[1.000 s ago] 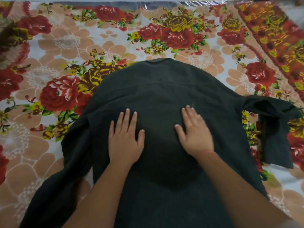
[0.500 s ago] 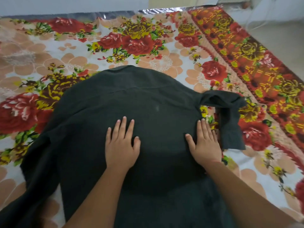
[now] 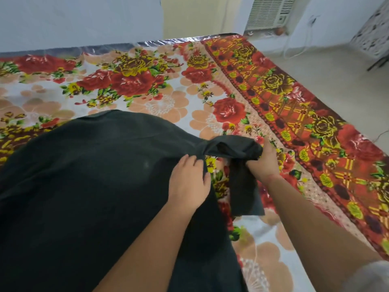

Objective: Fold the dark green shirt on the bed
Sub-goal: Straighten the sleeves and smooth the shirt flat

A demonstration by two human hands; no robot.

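Note:
The dark green shirt [image 3: 88,186] lies spread back-up on the bed, collar end pointing away from me. Its right sleeve [image 3: 235,152] is bunched and lifted off the bedspread, with the cuff end hanging down. My right hand [image 3: 265,161] grips that bunched sleeve from the right. My left hand [image 3: 189,182] rests on the shirt's right edge near the shoulder seam, its fingers curled over the cloth by the armpit. The shirt's left side runs out of view.
The bed carries a floral bedspread [image 3: 147,85] in red, yellow and peach, with a patterned red border [image 3: 305,123] along the right edge. Beyond that edge is bare floor [image 3: 336,76]. An air-conditioner unit [image 3: 269,13] sits against the far wall.
Both hands left the shirt's back, where they lay flat, and moved right. My right hand took hold of the right sleeve and lifted it; my left hand shifted to the shoulder edge.

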